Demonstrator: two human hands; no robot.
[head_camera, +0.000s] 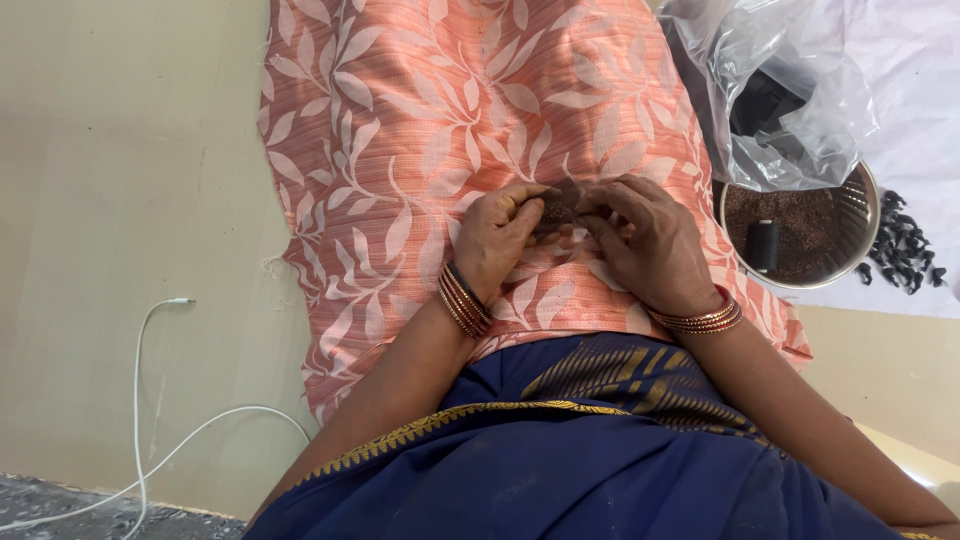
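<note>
One white cable (150, 400) trails across the pale floor (120, 150) at the lower left of the frame. Right of it, one peach cloth with a pale leaf print (420, 110) runs down the middle. On it, just left of centre, the left hand (495, 240) pinches one small dark brown lump (558, 205) between thumb and curled fingers; the lump sits at that hand's fingertips, at frame centre. The right hand (645, 245) meets it from the other side, fingers bent and closed on the same lump. Each wrist wears a stack of bangles, too close-set to count. Farther right stands one round steel bowl (868, 215) of brown grains, one clear plastic bag (780, 90) above it, and a scatter of dark pieces (905, 255) at the right edge.
</note>
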